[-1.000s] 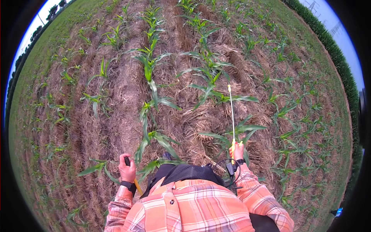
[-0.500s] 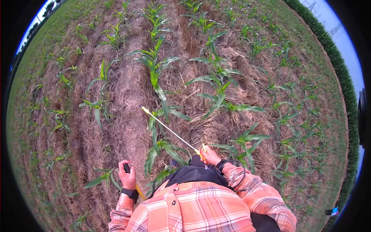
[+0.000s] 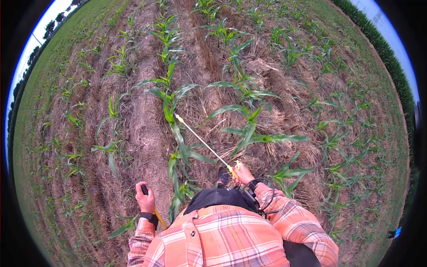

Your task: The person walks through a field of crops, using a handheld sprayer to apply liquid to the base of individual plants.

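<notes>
My right hand (image 3: 242, 173) is closed around the yellow handle of a spray wand (image 3: 204, 143). Its thin white lance slants forward and left, with the yellow nozzle end beside the leaves of a young corn plant (image 3: 168, 111). A black hose (image 3: 272, 192) loops by my right wrist. At the lower left, my left hand (image 3: 145, 199) grips the black handle of a pump lever (image 3: 144, 190); a yellow bar (image 3: 160, 219) runs down from below that hand toward my side. The sprayer's tank is not recognisable in view.
Rows of young corn (image 3: 249, 127) stand in straw-covered soil (image 3: 151, 120) ahead and on both sides. My shoe (image 3: 223, 175) shows between my body and the wand. Taller green growth (image 3: 391, 62) borders the field at right, and trees (image 3: 49, 29) stand far left.
The plants ahead have come nearer, sliding down the view. The wand's tip has swung right and forward to the corn leaves. A shoe now shows in front of me. Both hands keep their grips.
</notes>
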`<state>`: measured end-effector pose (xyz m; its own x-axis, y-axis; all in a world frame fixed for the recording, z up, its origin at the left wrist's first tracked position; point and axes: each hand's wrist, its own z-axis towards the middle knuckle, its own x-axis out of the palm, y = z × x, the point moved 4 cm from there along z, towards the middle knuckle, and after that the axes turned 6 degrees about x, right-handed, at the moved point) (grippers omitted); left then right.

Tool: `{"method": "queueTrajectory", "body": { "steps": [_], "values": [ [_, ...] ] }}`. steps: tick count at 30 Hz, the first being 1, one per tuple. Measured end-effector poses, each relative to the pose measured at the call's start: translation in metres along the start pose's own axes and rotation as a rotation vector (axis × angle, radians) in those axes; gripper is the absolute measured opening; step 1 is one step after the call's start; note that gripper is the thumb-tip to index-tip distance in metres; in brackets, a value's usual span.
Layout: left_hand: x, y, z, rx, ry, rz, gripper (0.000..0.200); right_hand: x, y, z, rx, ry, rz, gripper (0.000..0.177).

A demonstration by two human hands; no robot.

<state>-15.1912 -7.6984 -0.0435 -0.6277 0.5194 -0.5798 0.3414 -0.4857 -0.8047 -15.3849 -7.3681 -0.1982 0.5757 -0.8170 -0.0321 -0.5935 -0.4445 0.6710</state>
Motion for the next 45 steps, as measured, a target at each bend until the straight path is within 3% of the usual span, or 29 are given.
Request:
{"method": "queueTrajectory", "body": {
  "steps": [6,9,10,19,21,25,27,30,38,41,45],
  "values": [
    [0.063,-0.03,0.052,0.178,0.05,0.08,0.019,-0.09,-0.001,0.015,-0.032,-0.296,0.2,0.018],
    [0.083,-0.049,0.072,0.178,0.085,0.015,0.019,-0.135,-0.003,0.019,-0.055,-0.452,0.305,0.019],
    [0.085,-0.051,0.077,0.085,0.104,-0.051,0.019,-0.148,0.0,0.019,-0.071,-0.49,0.36,0.019],
    [0.028,-0.128,0.123,0.264,-0.046,-0.06,0.02,-0.223,0.011,0.042,-0.097,-0.705,0.554,0.024],
    [0.037,-0.124,0.147,0.262,-0.065,-0.07,0.02,-0.217,0.023,0.055,-0.088,-0.667,0.58,0.024],
    [0.109,-0.06,0.221,0.126,0.118,-0.046,0.019,-0.187,0.066,0.086,-0.065,-0.622,0.472,0.021],
    [0.14,-0.052,0.252,0.235,0.156,-0.086,0.017,-0.166,0.096,0.107,-0.004,-0.572,0.406,0.019],
    [0.14,-0.031,0.292,0.034,0.178,-0.152,0.017,-0.136,0.141,0.144,0.017,-0.457,0.244,0.021],
    [0.112,0.009,0.379,0.011,0.062,-0.094,0.017,-0.027,0.292,0.214,0.019,-0.1,-0.023,0.018],
    [0.094,-0.006,0.401,0.085,0.012,-0.092,0.019,0.006,0.336,0.223,0.031,0.033,-0.153,0.019],
    [0.038,-0.032,0.412,-0.007,-0.056,-0.254,0.02,0.026,0.376,0.237,0.031,0.158,-0.174,0.02]
  ]
}}
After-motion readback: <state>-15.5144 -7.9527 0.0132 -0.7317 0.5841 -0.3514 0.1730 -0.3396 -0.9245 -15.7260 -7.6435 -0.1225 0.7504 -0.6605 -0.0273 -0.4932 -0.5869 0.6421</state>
